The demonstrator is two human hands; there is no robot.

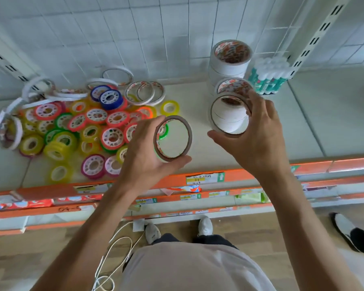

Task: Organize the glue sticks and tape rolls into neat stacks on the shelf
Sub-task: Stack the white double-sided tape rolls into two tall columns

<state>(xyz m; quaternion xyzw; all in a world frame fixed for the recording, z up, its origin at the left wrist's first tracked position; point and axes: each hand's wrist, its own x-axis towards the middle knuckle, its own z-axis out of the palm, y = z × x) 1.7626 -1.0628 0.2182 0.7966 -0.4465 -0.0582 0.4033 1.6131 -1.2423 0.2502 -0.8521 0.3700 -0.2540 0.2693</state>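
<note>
A thin tape ring [173,138] is gripped edge-on in the left hand [147,152], above the shelf [198,162] front. A short stack [229,117] is steadied by the curled right hand [259,131], just right of it. Step in hand, prob.: adding the ring to that stack (needs laying flat, centred). Loose rolls [72,127] lie left; glue sticks [269,78] beyond the right hand.

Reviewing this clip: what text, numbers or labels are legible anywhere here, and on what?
"04-5", handwritten on a lower shelf edge.
Price tag on the top shelf's orange edge: handwriting, too blurred to read.
Lower price tags: too small to read.
Tape roll cores: red print, blurred.
Glue sticks: labels unreadable.
</note>
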